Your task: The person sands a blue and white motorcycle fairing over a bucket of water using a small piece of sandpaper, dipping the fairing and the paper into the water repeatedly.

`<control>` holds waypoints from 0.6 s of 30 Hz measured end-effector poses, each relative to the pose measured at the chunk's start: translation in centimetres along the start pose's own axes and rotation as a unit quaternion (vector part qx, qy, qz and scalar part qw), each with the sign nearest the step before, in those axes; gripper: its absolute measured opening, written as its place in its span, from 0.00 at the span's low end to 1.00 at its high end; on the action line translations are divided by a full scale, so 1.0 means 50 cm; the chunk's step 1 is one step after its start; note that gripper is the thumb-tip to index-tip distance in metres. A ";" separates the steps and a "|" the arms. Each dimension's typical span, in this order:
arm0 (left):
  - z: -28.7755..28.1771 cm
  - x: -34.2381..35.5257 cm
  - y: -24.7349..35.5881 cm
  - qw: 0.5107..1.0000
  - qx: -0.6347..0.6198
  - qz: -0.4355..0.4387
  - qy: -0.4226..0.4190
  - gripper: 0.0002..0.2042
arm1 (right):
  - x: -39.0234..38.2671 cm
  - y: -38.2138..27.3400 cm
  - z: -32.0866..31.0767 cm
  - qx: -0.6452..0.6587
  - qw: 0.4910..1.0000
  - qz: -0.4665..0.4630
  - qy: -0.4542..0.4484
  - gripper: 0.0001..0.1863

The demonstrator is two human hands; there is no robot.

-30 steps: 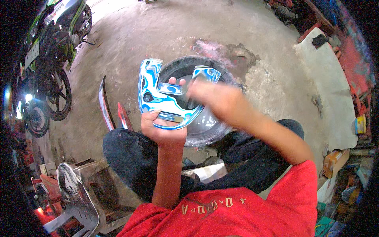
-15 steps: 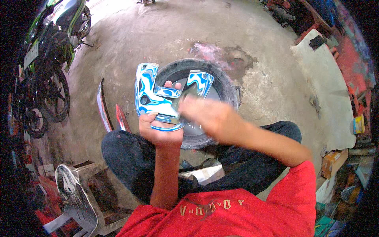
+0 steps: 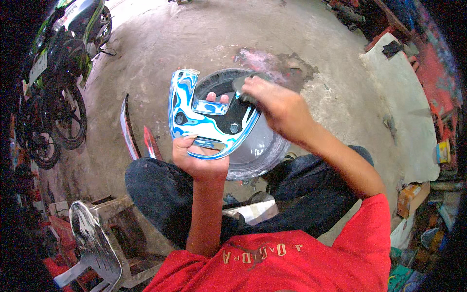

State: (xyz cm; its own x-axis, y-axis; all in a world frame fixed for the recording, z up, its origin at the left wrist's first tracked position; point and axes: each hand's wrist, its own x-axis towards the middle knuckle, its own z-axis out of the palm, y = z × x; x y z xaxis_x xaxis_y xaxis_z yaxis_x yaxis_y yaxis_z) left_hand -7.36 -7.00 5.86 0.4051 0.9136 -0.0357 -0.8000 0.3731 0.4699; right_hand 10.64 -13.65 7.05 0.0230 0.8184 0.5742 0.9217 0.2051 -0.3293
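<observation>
My left hand (image 3: 200, 163) grips the lower edge of a U-shaped motorcycle grab rail (image 3: 194, 127), patterned in swirls of blue and white with bolt holes. Its thumb lies on the face, and two fingertips show past the crossbar. At the top of the rail's right arm, my right hand (image 3: 284, 104) pinches a thin dark grey piece (image 3: 239, 85), possibly sandpaper, against the surface. Part of that arm is dark, and its tip is hidden by the hand. Beneath the rail stands a round dark basin (image 3: 278, 155) holding cloudy grey water.
Two slender red-and-dark panels, a longer one (image 3: 127, 129) and a shorter one (image 3: 151, 142), lie left of my knee. Motorcycles (image 3: 68, 112) stand at the far left. A worn plastic chair (image 3: 97, 243) is at lower left, and a pale board (image 3: 404, 107) lies at right.
My right hand has moved up and away along the rail's right arm, uncovering its lower part and a bolt hole. The left hand and rail have shifted slightly.
</observation>
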 end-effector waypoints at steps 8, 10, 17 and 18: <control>0.002 0.003 0.004 0.987 -0.127 -0.033 -0.096 0.42 | 0.015 0.033 -0.009 -0.016 1.000 0.005 0.001 0.23; -0.009 0.002 0.008 0.989 -0.118 -0.032 -0.084 0.41 | -0.009 -0.016 0.001 0.035 0.997 -0.046 -0.047 0.24; 0.010 0.001 0.002 0.999 -0.038 -0.013 -0.019 0.42 | 0.012 0.020 -0.004 0.038 0.999 -0.022 -0.022 0.24; 0.000 0.004 0.004 0.999 -0.040 -0.012 -0.018 0.42 | 0.019 0.016 -0.005 0.030 0.999 -0.013 -0.017 0.25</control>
State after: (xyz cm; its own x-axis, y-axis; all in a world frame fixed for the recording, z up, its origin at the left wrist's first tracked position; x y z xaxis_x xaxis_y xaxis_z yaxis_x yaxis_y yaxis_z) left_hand -7.43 -6.77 5.95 0.4398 0.8980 -0.0136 -0.8216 0.4084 0.3977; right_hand 11.50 -12.82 7.52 -0.0151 0.8298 0.5579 0.8964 0.2584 -0.3600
